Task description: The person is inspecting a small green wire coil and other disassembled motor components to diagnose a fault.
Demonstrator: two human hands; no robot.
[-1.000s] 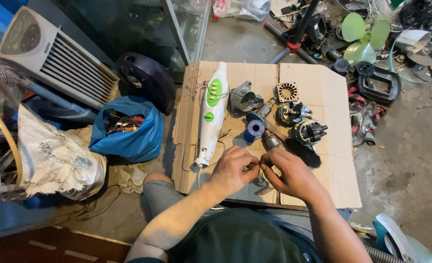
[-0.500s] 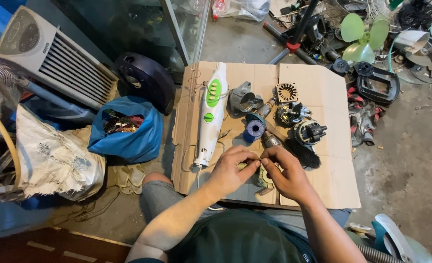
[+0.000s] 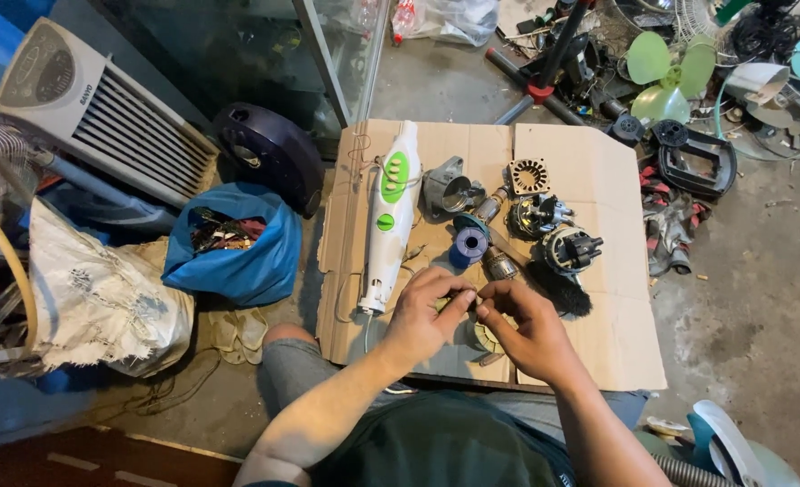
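My left hand (image 3: 424, 314) and my right hand (image 3: 524, 326) meet fingertip to fingertip over the near part of a flat cardboard sheet (image 3: 598, 189). Between the fingers sits a small part, too small to tell apart. A round greenish piece (image 3: 485, 339) lies on the cardboard just under my right hand. A white and green handheld appliance body (image 3: 391, 212) lies lengthwise left of my left hand. Beyond my hands are a blue spool (image 3: 468, 244), a grey metal housing (image 3: 448, 188), a black brush (image 3: 558, 296) and motor parts (image 3: 569, 250).
A blue bag of scrap (image 3: 233, 257) and a white sack (image 3: 102, 302) lie left of the cardboard. A white tower fan (image 3: 93, 108) and a dark round base (image 3: 269, 153) lie behind them. Green fan blades (image 3: 662, 77), a black frame (image 3: 693, 158) and cables crowd the far right.
My hands have drawn closer together, fingertips now meeting over the small part. The things on the cardboard have not moved.
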